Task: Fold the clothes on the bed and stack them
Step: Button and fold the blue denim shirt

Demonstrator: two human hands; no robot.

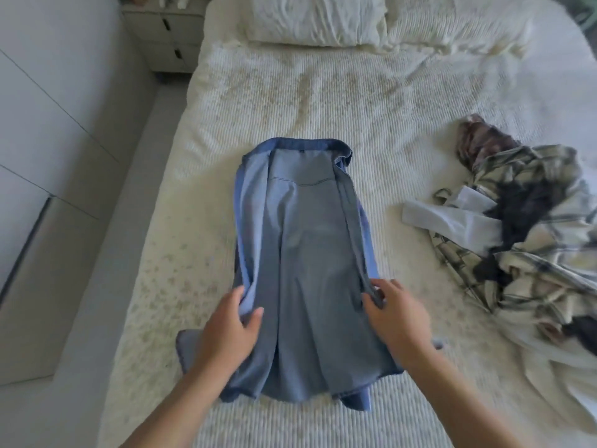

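- Left hand: fingers curled, thumb on top, pinching the folded-in left edge of the blue shirt
- Right hand: fingers curled around the shirt's right folded edge, gripping it
- The shirt lies lengthwise on the middle of the bed, collar away from the person, both sides folded in, hem spread below the hands
- A crumpled pile of clothes, plaid among them, lies well apart on the right
- Pillows at the head; a bedside drawer unit beside the bed on the left
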